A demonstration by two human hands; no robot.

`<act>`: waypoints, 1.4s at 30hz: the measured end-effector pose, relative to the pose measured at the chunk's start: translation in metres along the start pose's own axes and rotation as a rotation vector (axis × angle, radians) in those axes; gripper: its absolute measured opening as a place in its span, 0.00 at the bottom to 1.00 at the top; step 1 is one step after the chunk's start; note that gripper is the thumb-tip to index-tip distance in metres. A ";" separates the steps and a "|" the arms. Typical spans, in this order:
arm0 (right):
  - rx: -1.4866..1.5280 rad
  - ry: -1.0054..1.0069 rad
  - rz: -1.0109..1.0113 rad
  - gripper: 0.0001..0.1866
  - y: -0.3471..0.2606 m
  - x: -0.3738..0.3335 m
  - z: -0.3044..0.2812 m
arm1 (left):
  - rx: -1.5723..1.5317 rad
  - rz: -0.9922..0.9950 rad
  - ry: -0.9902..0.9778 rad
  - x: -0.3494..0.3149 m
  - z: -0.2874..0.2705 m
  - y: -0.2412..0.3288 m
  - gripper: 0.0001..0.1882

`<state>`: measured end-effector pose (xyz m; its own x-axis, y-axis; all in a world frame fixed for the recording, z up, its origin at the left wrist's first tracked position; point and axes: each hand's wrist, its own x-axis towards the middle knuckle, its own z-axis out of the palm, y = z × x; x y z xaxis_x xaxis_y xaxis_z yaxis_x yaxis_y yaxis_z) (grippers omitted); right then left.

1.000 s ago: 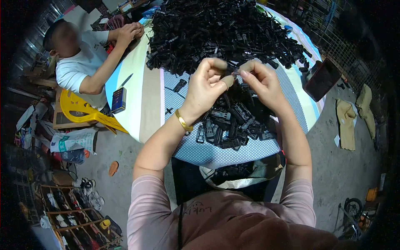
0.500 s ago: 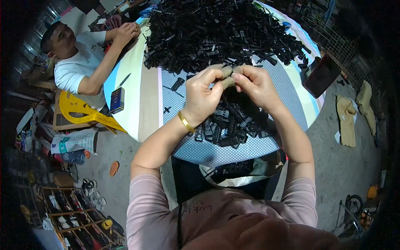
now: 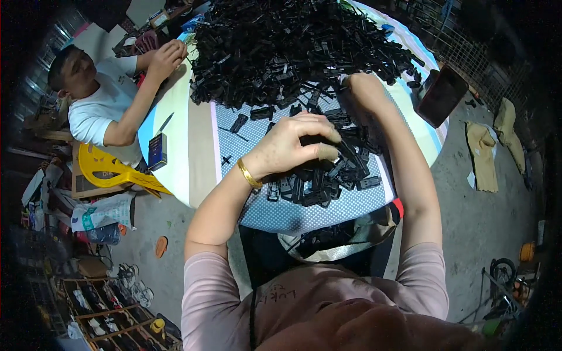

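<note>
My left hand [image 3: 295, 141], with tan coverings on its fingertips, curves over a smaller pile of black plastic parts [image 3: 319, 190] on the near part of the table. Its thumb and fingers are apart, and black parts show beside and below them. Farther off, my right hand [image 3: 366, 92] reaches to the near edge of a large heap of similar black parts [image 3: 281, 52]. Its fingertips are hidden there, so I cannot make out whether they hold anything. A few loose black parts [image 3: 239, 123] lie left of my left hand.
A striped, dotted cloth [image 3: 202, 146] covers the round table. A dark blue box [image 3: 158, 152] lies at the left, a dark phone-like screen [image 3: 442, 96] stands at the right. Another person [image 3: 102, 96] sits far left. An open bag [image 3: 339, 248] with black parts hangs below the near edge.
My hands, together before at the fingertips, are now apart. The left has lowered over the smaller pile; the right has moved away to the large heap. The view has shifted slightly.
</note>
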<state>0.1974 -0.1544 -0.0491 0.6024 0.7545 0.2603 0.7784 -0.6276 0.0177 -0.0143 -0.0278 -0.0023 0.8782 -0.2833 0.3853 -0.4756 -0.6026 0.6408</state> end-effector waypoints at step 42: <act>1.506 -0.048 -0.106 0.11 -0.090 -0.056 -0.056 | -0.510 -0.083 0.603 -0.003 0.004 -0.015 0.13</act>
<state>0.0838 -0.1508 -0.0114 0.5158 0.8061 0.2900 0.2478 0.1837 -0.9512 -0.0095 -0.0215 -0.0157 0.8025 0.2882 0.5224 -0.5022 -0.1465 0.8522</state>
